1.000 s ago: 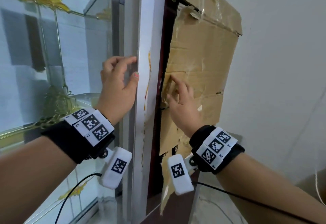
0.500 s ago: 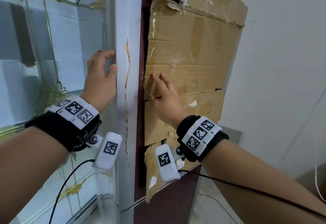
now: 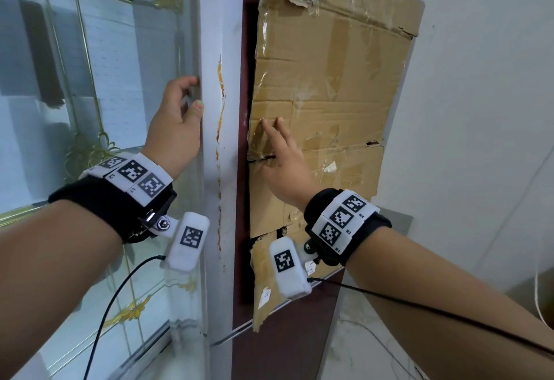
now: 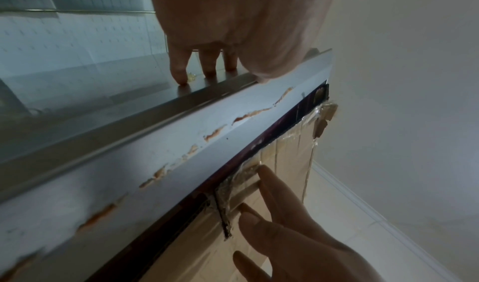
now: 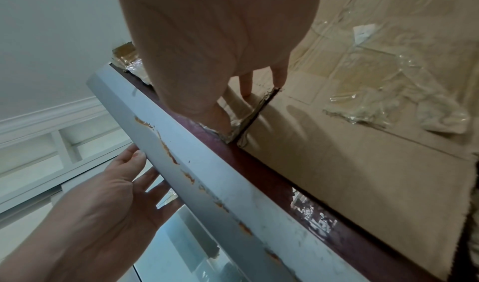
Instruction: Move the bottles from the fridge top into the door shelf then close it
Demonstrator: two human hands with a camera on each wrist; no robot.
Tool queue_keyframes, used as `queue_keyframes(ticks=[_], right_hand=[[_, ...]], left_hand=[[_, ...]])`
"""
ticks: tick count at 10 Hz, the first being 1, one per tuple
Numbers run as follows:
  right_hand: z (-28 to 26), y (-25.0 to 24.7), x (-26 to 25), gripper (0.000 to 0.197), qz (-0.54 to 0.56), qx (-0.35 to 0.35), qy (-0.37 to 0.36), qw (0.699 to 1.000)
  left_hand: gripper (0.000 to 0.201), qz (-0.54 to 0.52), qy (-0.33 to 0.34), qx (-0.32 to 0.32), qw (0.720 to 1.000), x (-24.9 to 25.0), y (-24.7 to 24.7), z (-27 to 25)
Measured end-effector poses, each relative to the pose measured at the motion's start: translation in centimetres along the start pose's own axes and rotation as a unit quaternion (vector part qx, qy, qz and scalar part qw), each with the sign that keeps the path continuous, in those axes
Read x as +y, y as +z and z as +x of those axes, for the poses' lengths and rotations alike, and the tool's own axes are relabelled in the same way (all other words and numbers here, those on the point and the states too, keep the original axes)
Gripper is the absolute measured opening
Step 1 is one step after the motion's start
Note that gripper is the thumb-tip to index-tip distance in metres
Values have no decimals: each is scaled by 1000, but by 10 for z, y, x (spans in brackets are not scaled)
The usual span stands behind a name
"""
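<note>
- Head view first: I'm looking at the fridge door [image 3: 221, 170] edge-on, a white strip with rusty chipped patches running down it, and no bottles show in any of my three views.
- My left hand [image 3: 175, 128] is on the left side of that white edge, fingers [image 4: 178, 69] straight-ish and slightly apart, tips touching the grey strip beside the edge, thumb lying along the corner. Not wrapped round anything.
- My right hand [image 3: 281, 164] is flat on the cardboard sheet [image 3: 344, 104] taped over the door's front, fingers spread a bit, fingertips near the cardboard's left edge, right by a dark slit in it.
- Right wrist view shows crinkled clear tape [image 5: 388, 93] on the cardboard, and a dark red band [image 5: 259, 163] between the white edge and the cardboard.
- Left of the door there's a glass cabinet [image 3: 90, 110] with gold trim, close beside my left hand.
- The white wall [image 3: 479, 110] is to the right of the cardboard.
</note>
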State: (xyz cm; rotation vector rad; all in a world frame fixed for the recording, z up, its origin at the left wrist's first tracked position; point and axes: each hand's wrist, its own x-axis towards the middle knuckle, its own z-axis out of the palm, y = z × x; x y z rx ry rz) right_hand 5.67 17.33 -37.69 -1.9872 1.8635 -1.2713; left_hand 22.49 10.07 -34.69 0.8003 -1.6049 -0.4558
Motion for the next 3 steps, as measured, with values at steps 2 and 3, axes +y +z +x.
queue_keyframes(ticks=[2,3], right_hand=[[-22,-8,8,64,25,-25,22,999],[-28,-21,7,57,65,37,33,997]], left_hand=[[50,-8,-30,32,999,0,-6,-10],[47,2,-8,59,998,6,-7,-14]])
